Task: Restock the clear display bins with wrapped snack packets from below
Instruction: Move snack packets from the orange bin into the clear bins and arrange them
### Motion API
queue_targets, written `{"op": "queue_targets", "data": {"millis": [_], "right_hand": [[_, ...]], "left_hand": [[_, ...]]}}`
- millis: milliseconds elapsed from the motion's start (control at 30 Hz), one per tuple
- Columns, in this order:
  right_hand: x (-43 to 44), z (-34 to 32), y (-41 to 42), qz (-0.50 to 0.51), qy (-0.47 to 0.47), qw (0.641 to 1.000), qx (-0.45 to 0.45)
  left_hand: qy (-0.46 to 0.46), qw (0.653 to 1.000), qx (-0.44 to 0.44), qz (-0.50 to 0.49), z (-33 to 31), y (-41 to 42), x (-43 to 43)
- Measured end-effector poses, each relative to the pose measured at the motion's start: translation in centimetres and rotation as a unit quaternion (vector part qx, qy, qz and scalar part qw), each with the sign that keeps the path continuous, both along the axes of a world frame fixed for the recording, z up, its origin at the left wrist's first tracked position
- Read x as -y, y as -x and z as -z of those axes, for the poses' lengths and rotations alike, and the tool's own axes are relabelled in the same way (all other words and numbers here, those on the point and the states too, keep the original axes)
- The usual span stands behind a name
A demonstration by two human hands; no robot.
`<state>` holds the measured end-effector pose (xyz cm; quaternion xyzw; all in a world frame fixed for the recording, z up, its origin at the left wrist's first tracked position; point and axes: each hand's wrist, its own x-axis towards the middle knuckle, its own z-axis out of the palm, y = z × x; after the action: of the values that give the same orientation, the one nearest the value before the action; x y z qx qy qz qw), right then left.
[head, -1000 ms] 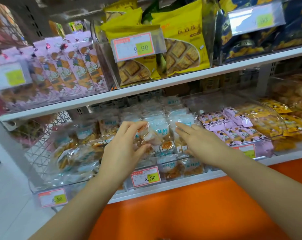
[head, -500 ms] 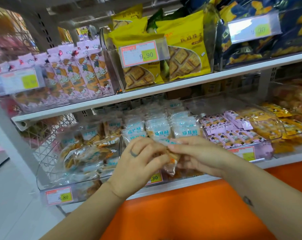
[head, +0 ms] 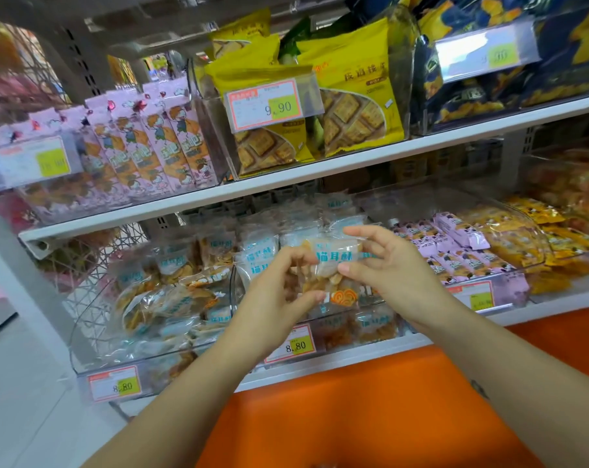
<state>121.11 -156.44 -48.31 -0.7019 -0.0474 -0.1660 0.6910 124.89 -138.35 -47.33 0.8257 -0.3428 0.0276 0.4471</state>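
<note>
Middle clear bin (head: 348, 325), lower shelf. 1 snack packet (head: 333, 260) held up in front of the bin, level with its stacked packets. Left hand (head: 279, 292) pinches the packet's left side between thumb and fingers. Right hand (head: 387, 265) pinches its right end, other fingers spread. Price tag (head: 291, 344) reading 8.80 on the bin's front. Pink packets (head: 455, 253) right of the bin.

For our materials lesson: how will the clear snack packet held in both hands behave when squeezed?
Likely light: the left hand and right hand merely pinch the snack packet. Its thin clear film probably flexes and crinkles. The pastry pieces inside look brittle, so may crush.
</note>
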Motion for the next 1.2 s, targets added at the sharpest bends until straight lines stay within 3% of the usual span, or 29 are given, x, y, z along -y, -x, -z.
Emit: {"op": "queue_targets", "data": {"millis": [100, 167, 267, 367, 467, 533, 633, 700, 833, 1067, 1200], "right_hand": [[0.3, -0.4, -0.3, 0.019, 0.052, 0.998, 0.017], [1.3, -0.4, -0.6, 0.079, 0.201, 0.976, 0.015], [2.4, 0.5, -0.8, 0.150, 0.446, 0.882, -0.014], [2.5, 2.2, -1.1, 0.134, 0.578, 0.805, 0.005], [2.6, 3.4, -1.8, 0.145, 0.662, 0.735, 0.016], [2.7, 3.8, -2.4, 0.165, 0.683, 0.711, 0.020], [2.6, 3.6, -2.6, 0.183, 0.707, 0.683, 0.010], [2.5, 3.9, -2.8, 0.180, 0.707, 0.683, 0.020], [2.7, 3.7, -2.7, 0.175, 0.697, 0.695, -0.014], [2.5, 3.4, -3.0, 0.161, 0.707, 0.688, -0.031], [2.1, 2.3, -2.0, 0.138, 0.694, 0.706, -0.038]], "left_hand": [[-0.047, 0.998, 0.029, -0.022, -0.3, -0.5, -0.2], [-0.045, 0.993, 0.049, -0.094, 0.2, -1.1, -0.4], [-0.050, 0.985, 0.047, -0.156, 1.5, -1.9, 0.2], [-0.090, 0.980, 0.075, -0.160, 2.7, -2.6, 1.5], [-0.176, 0.954, 0.147, -0.195, 3.2, -3.0, 2.2], [-0.264, 0.909, 0.226, -0.230, 3.3, -3.0, 2.3], [-0.293, 0.874, 0.328, -0.206, 3.1, -3.2, 1.9], [-0.327, 0.854, 0.364, -0.176, 3.3, -3.7, 1.6], [-0.402, 0.849, 0.301, -0.163, 3.3, -4.2, 1.5], [-0.432, 0.838, 0.295, -0.153, 3.7, -4.3, 1.9], [-0.430, 0.861, 0.246, -0.118, 2.7, -4.3, 2.2]]}}
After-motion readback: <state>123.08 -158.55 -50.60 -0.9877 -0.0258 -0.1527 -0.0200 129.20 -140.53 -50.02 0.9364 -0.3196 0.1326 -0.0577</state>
